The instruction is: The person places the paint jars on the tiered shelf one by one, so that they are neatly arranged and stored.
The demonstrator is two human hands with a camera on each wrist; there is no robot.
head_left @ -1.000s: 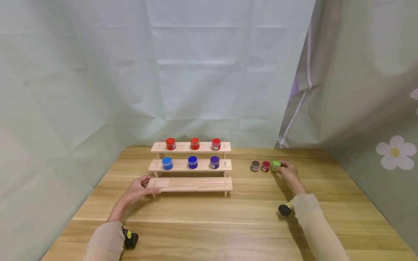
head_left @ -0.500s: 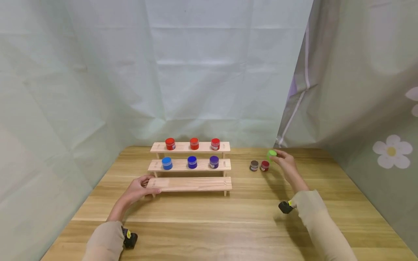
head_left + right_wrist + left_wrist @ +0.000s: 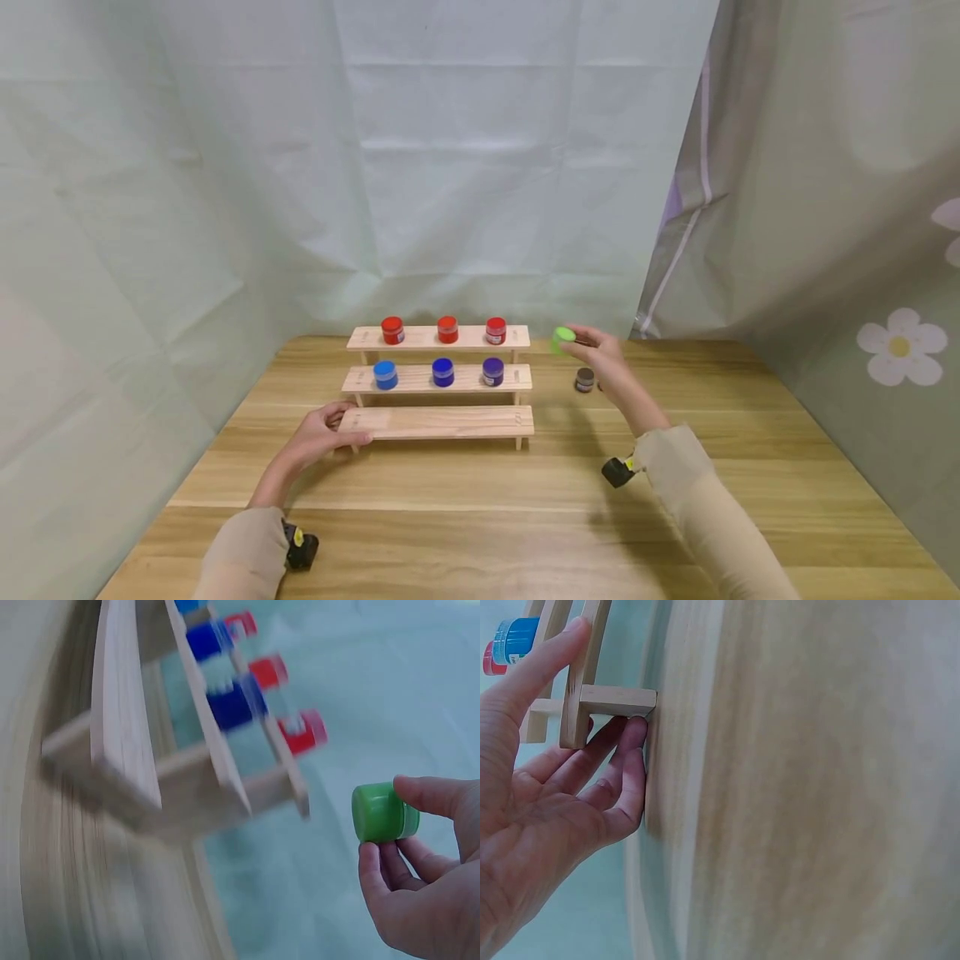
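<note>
The green jar (image 3: 377, 812) looks glossy plastic, the rack (image 3: 442, 422) smooth matt wood, the table (image 3: 450, 521) satiny wood, the sleeves (image 3: 708, 504) matt cloth.

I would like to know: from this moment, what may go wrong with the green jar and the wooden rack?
The green jar is held in the air by the fingertips of the right hand, so it might slip and fall.

The left hand grips one end of the wooden rack's lowest shelf; a tug could perhaps shift the light blue jar on the middle shelf.
</note>
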